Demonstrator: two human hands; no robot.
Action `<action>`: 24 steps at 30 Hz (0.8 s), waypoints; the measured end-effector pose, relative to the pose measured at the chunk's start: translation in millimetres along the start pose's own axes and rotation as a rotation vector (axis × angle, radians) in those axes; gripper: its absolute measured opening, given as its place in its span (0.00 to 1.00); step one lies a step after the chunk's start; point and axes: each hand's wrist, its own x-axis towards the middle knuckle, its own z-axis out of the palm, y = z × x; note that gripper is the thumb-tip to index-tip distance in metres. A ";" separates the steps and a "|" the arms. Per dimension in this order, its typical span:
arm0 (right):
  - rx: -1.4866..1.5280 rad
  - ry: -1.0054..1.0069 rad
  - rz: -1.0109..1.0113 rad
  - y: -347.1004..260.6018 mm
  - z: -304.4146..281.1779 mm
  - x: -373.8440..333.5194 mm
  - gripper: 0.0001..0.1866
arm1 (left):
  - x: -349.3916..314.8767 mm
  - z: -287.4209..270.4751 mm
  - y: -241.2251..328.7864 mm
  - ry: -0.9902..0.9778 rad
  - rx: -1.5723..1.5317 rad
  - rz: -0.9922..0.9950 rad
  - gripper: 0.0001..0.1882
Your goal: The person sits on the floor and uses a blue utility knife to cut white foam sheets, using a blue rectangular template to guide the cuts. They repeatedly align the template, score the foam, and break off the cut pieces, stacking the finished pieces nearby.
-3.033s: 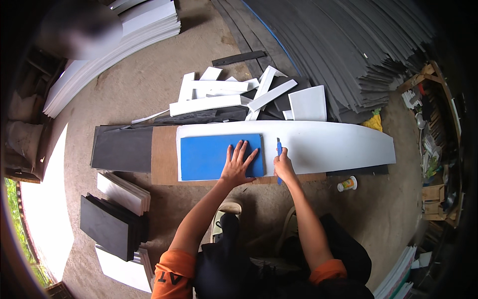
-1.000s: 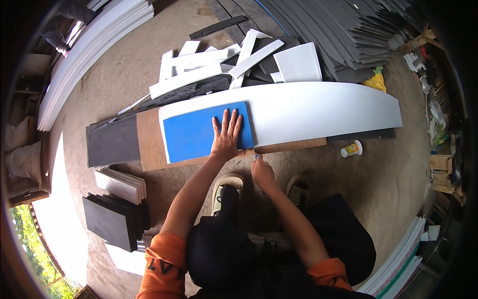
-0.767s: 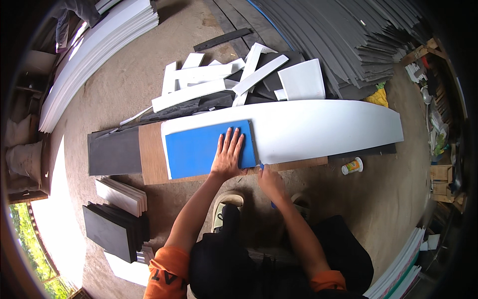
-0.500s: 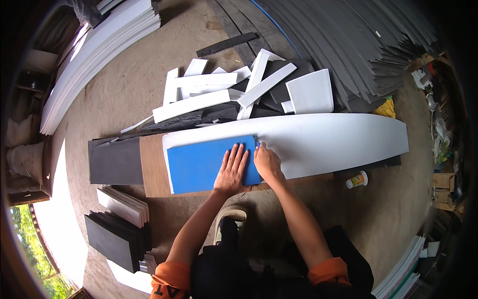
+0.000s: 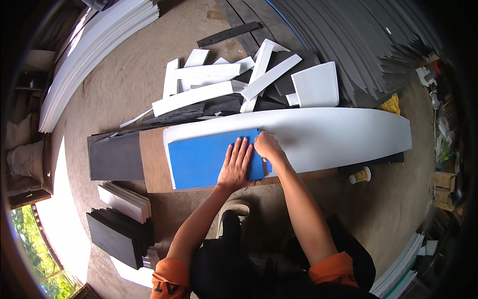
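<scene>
A blue rectangular foam board lies flat on a long white foam sheet with a curved far edge. My left hand presses flat on the blue board near its right end, fingers stretched out. Closed in a fist, my right hand rests at the board's right edge, over the white sheet. A bit of a blue-handled tool shows below that fist; its working end is hidden. Under the sheet lie a brown wooden board and a dark sheet.
Beyond the work, white foam offcuts lie heaped on dark scraps. Large grey sheets are stacked at far right, white sheets at far left. Cut dark pieces and white pieces stand near left; a small cup sits at right.
My right hand has shifted slightly toward the far end of the blue board's right edge, and the blue tool end now shows below it. My left hand stays flat on the board.
</scene>
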 end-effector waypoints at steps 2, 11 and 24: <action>0.070 -0.090 0.091 -5.2 -3.3 -6.1 0.15 | -0.8 0.0 0.6 0.010 -0.003 -0.014 0.61; -0.139 0.012 0.060 16.0 25.9 -63.0 0.16 | -5.2 -1.8 9.2 0.019 0.124 -0.058 0.60; -0.043 0.101 0.043 60.0 73.8 -122.5 0.16 | -10.3 -0.4 13.0 0.007 0.195 -0.059 0.60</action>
